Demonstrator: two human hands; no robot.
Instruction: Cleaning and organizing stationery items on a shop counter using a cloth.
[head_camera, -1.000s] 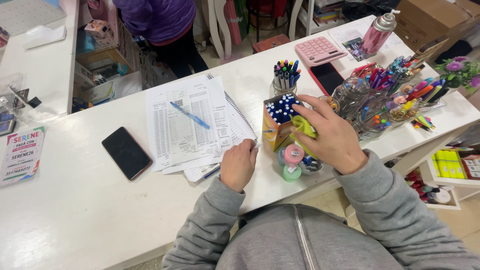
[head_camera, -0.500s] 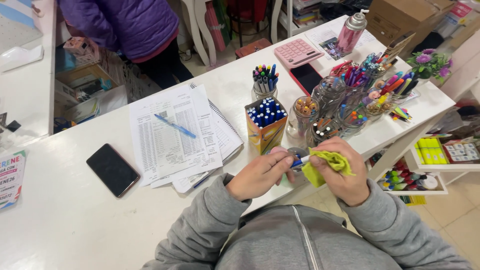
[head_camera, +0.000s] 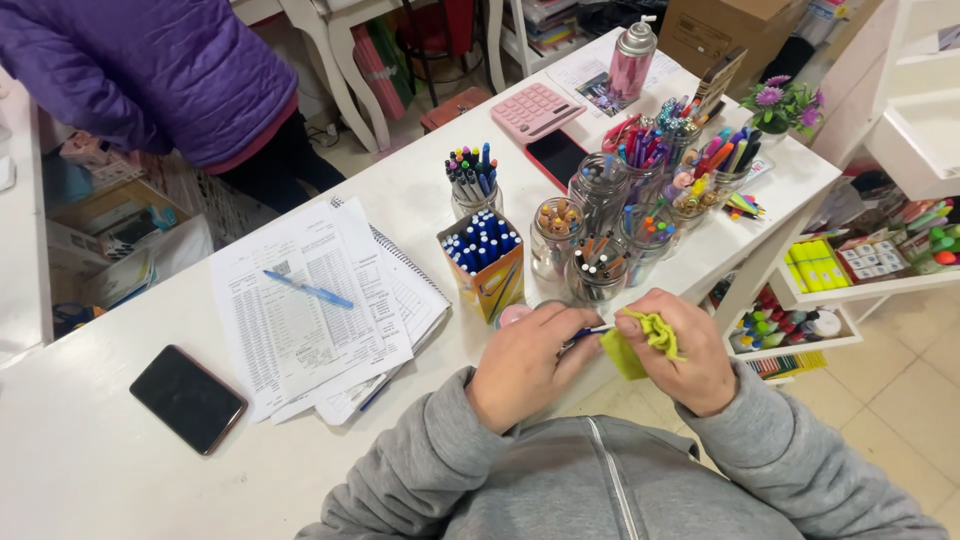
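My left hand (head_camera: 525, 362) grips a thin pen (head_camera: 590, 332) by its barrel, just off the front edge of the white table (head_camera: 100, 470). My right hand (head_camera: 680, 350) holds a yellow-green cloth (head_camera: 640, 340) bunched around the pen's other end. Both hands are close to my chest, in grey sleeves. Directly ahead stands an orange box of blue-capped pens (head_camera: 482, 262). Glass jars of pens (head_camera: 598, 265) stand to its right.
Printed sheets with a blue pen (head_camera: 310, 290) lie on a notebook at the left, and a black phone (head_camera: 187, 398) nearer the edge. A pink calculator (head_camera: 537, 111), spray can (head_camera: 632, 60) and potted flowers (head_camera: 782, 100) sit further back. A person in a purple jacket (head_camera: 150, 70) bends beyond the table. Shelves (head_camera: 850, 290) stand right.
My hands have pulled back from the jars towards my body. The right hand has picked up the yellow-green cloth, the left a pen, and the two now meet at the pen.
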